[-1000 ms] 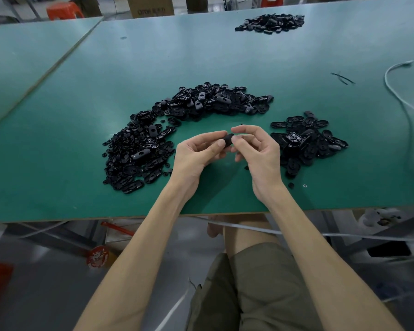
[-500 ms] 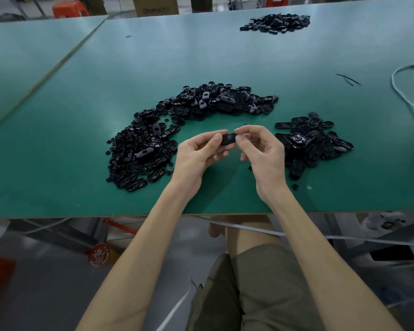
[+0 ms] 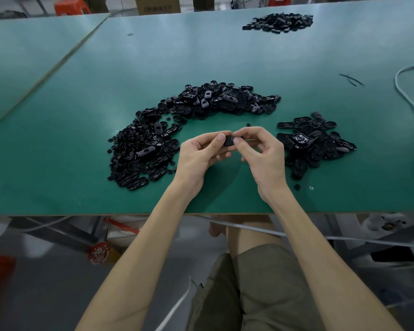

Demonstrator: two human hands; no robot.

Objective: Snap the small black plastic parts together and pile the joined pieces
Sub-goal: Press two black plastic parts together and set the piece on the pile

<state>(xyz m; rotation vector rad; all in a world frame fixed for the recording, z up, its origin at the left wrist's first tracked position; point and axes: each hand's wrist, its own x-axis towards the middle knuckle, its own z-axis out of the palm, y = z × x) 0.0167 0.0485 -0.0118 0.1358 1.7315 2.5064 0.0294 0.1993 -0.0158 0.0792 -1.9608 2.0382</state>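
A: What are the hands doing?
B: The left hand and right hand both pinch one small black plastic part above the green bench.
A: Around them?
B: A curved heap of black parts lies to the left, a smaller black pile to the right.

1. A small assembly workshop or factory floor: a long green-topped bench has a second bench just beside it at the left.
2. Identical small black plastic parts lie loose in bulk: a large curved heap, a smaller heap and a far heap.
3. The work is manual: the left hand and the right hand pinch one part between them.
4. A cardboard box and an orange stool stand beyond the far edge.
5. Below are a metal frame, a loose white cable and a bare grey floor.
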